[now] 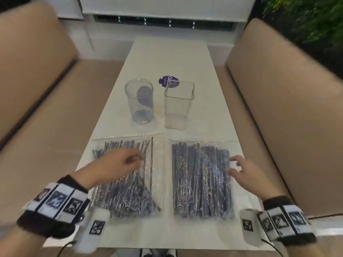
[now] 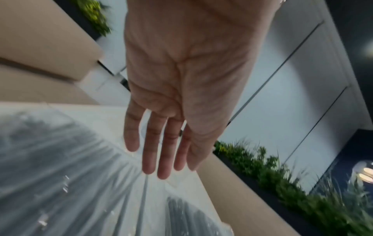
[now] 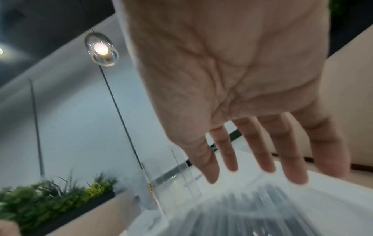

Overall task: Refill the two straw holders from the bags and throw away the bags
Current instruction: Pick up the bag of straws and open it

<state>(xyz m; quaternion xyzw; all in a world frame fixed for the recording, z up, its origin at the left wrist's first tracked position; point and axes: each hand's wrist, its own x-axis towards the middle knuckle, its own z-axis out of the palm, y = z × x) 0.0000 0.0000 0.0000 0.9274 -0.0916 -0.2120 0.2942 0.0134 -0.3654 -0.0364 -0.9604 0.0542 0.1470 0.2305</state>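
Both grips were spread and empty: the left hand [image 1: 118, 164] over the left clear plastic bag of dark straws [image 1: 128, 182], the right hand [image 1: 245, 173] beside the right bag [image 1: 200, 179], near the white table [image 1: 167, 58]'s front edge.

On the table [image 1: 185, 58], two bags [image 1: 128, 175] lie side by side; behind them stand two holders [image 1: 139, 103].

This looks like a café or restaurant booth. Two tan padded benches [image 1: 289, 101] face each other across a narrow pale worktop [image 1: 172, 58]. A round purple coaster [image 1: 168, 81] lies on it. A planter of greenery [image 3: 54, 201] runs behind the seats, and a glass pendant lamp [image 3: 102, 48] hangs overhead.
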